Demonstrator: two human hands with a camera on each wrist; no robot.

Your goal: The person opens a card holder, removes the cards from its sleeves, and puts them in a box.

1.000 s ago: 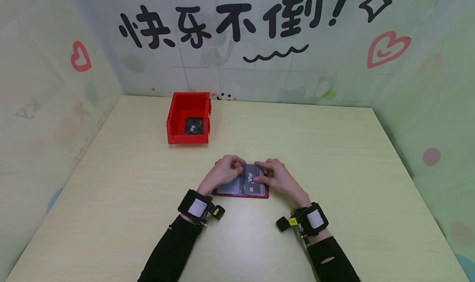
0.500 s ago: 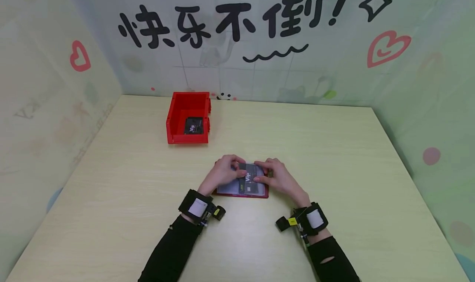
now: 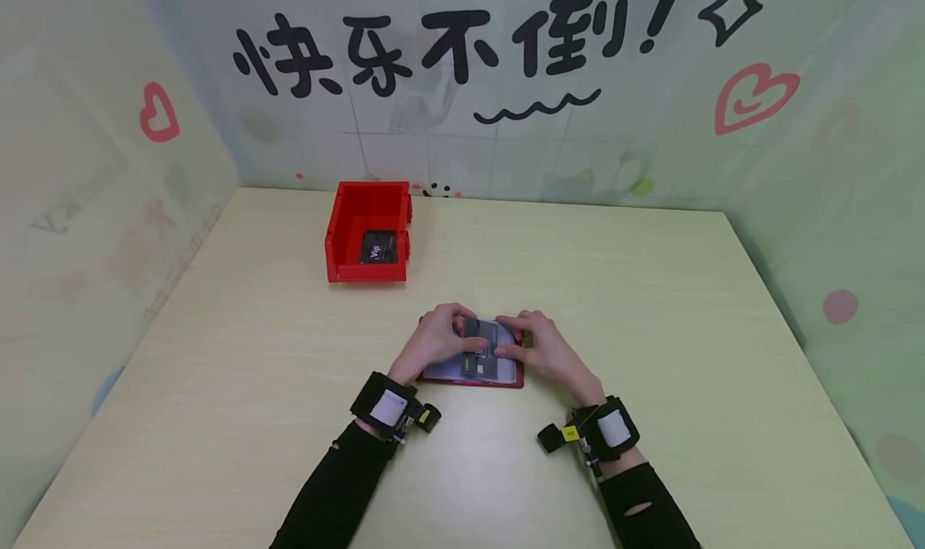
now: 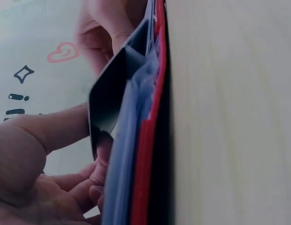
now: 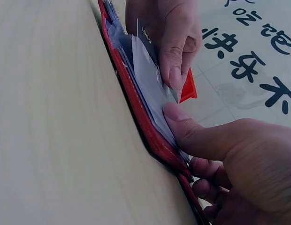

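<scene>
A red card holder [image 3: 470,379] lies open on the table, its clear sleeves [image 5: 150,79] facing up. My left hand [image 3: 439,336] pinches a black card [image 3: 478,350] between thumb and fingers at the sleeve's mouth; the left wrist view shows the black card [image 4: 108,93] tilted up off the holder's red edge [image 4: 144,154]. My right hand [image 3: 540,347] holds the holder's right side, thumb [image 5: 202,136] pressed on a sleeve and fingers curled at the edge. Part of the black card [image 5: 145,35] is hidden under my left fingers.
A red bin [image 3: 345,220] stands further back on the left with another black VIP card [image 3: 378,250] inside. The pale wooden table [image 3: 650,308] is closed in by decorated walls at the back and both sides.
The black card has slid a little to the left over the sleeves, and my left thumb now covers its VIP print. My right hand has stayed in place.
</scene>
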